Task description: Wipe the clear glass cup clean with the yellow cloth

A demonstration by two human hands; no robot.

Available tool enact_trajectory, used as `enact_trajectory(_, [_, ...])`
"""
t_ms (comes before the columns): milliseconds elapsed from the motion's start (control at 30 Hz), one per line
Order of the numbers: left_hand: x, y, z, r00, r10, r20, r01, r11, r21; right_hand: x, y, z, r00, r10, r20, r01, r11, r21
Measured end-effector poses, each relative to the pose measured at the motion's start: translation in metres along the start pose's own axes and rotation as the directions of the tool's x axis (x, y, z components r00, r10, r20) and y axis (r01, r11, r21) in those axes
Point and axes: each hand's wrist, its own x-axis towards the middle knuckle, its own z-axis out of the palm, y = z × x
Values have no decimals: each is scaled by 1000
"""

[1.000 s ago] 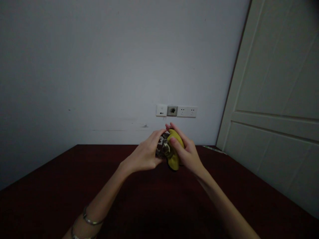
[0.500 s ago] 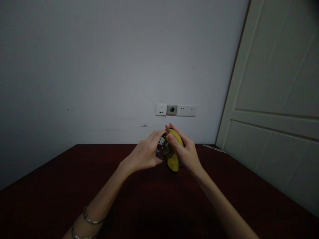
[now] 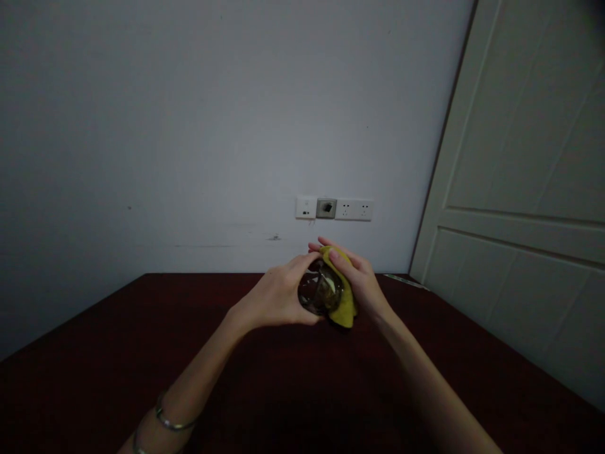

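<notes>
My left hand (image 3: 286, 291) is wrapped round a clear glass (image 3: 316, 289), thumb below and fingers above. The glass is held up over the table, its round end turned partly toward me. Against its right side lies a yellow cloth (image 3: 346, 304), gripped by my right hand (image 3: 360, 277). The right thumb presses on the cloth, and its fingertips reach past the top of the glass. A lower corner of the cloth hangs free. Part of the glass is hidden behind the cloth and my left fingers.
Below my hands spreads a dark red table (image 3: 189, 353). Behind it stands a pale wall with a row of socket plates (image 3: 353, 210). On the right is a panelled white door (image 3: 520, 189). A thin strip (image 3: 406, 282) lies at the table's back right.
The glass has turned so more of its round end shows. My right hand and the cloth have shifted slightly right, and the cloth's lower corner has swung right.
</notes>
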Motion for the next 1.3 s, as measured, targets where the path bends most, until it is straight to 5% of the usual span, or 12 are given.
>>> enact_trajectory(167, [2,0,2,990,-128,-63,125,991,-42,-8,-2,3,977,-212,-6,207,957,-205])
enact_trajectory(333, [5,-1,2,970,-220,-102,212,974,-81,-16,-8,6,875,-444,194,478,725,-496])
enact_trajectory(567, [3,-4,8,965,-207,-161,233,959,159,-8,1,6,973,-215,-83,176,926,-335])
enact_trajectory(733, [4,-6,8,957,-232,-177,271,930,249,-12,-1,6,890,-425,165,447,745,-495])
enact_trajectory(833, [6,-4,5,964,-211,-162,246,939,241,-13,-1,8,900,-418,119,424,785,-452])
enact_trajectory(933, [6,0,1,974,-180,-134,202,965,169,-10,3,8,960,-273,-68,248,934,-258])
enact_trajectory(1000, [5,2,0,978,-166,-125,175,982,68,-8,6,8,975,-201,-91,192,976,-102])
enact_trajectory(1100, [4,0,-1,977,-196,-85,183,973,-141,-8,9,5,970,-238,-47,238,971,-14])
enact_trajectory(1300, [5,-5,-2,971,-230,64,232,850,-472,-14,5,4,919,-394,31,394,909,-137])
